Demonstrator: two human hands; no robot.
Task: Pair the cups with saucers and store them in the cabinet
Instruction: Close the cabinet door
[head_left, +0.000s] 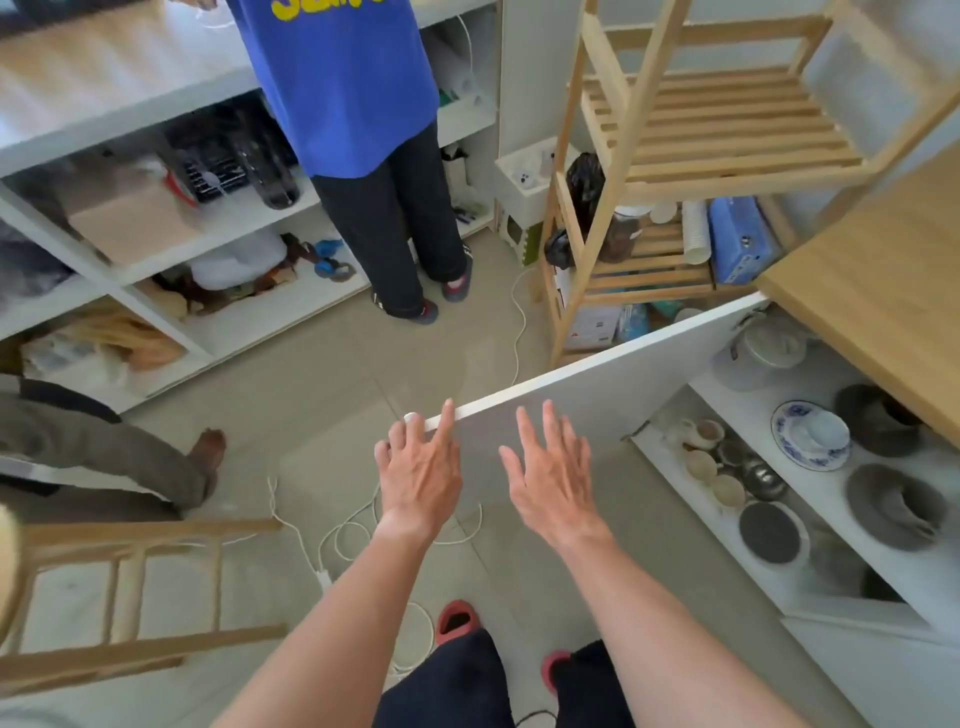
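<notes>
The white cabinet door (623, 384) stands swung open in front of me. My left hand (421, 473) rests with spread fingers on the door's outer edge, next to its small white knob (411, 417). My right hand (550, 478) lies flat against the door's face, fingers apart, holding nothing. Inside the cabinet (841, 551), on the upper shelf, a white cup sits on a blue-patterned saucer (789, 436), with dark grey cups on saucers (891, 506) beside it. The lower shelf holds several small beige cups (701, 462) and a dark saucer (769, 532).
A person in a blue shirt (343, 83) stands at white shelving at the back. Another person's leg and bare foot (208, 447) reach in from the left. A wooden rack (675, 156) stands behind the door. White cables (353, 530) lie on the floor; a wooden chair (130, 597) is at the lower left.
</notes>
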